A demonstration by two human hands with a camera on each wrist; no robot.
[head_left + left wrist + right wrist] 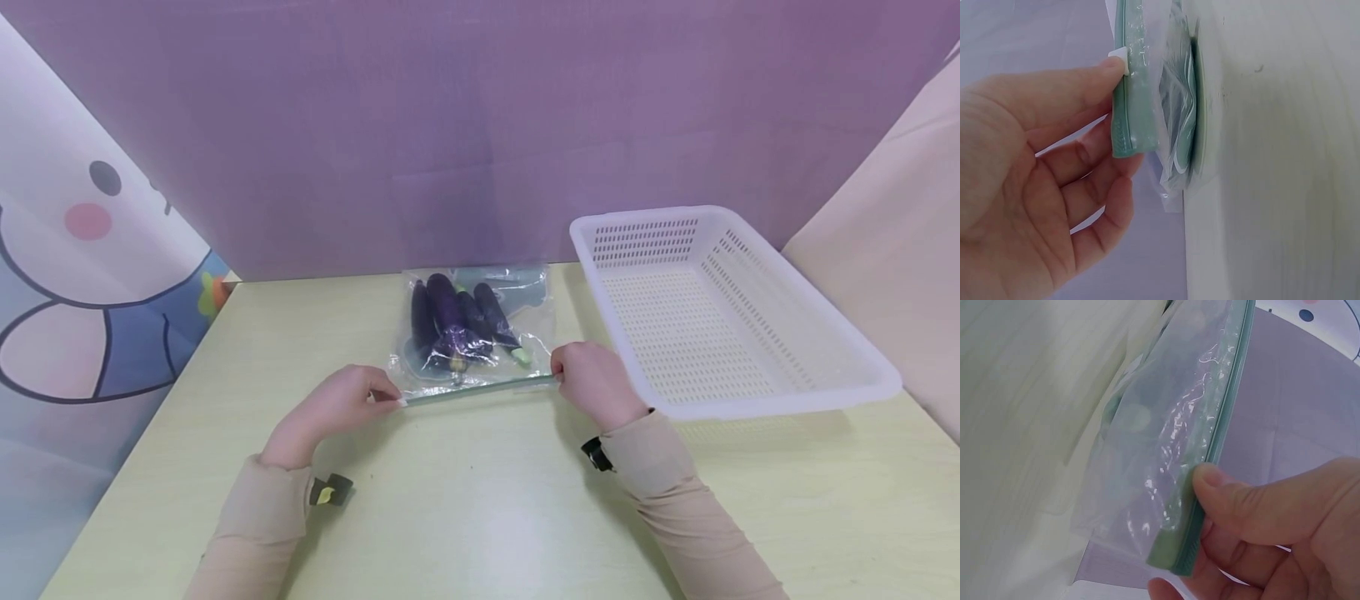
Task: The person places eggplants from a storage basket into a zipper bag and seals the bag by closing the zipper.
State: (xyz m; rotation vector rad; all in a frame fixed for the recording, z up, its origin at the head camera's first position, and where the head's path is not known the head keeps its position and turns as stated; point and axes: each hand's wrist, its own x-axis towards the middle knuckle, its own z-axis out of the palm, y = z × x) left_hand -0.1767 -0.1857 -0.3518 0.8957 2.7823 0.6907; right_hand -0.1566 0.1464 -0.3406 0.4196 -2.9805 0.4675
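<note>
A clear zipper bag with a green zip strip lies on the table, its strip edge lifted toward the person. Inside are several dark purple eggplants, one with a pale green stem end. My left hand pinches the strip's left end, thumb on the white slider. At the opposite end, my right hand grips the strip between thumb and curled fingers. The strip runs nearly straight between both hands.
To the right stands a white perforated plastic basket, its near left corner close to the right hand. A purple backdrop rises behind the pale wooden table. A cartoon-printed cloth hangs at left.
</note>
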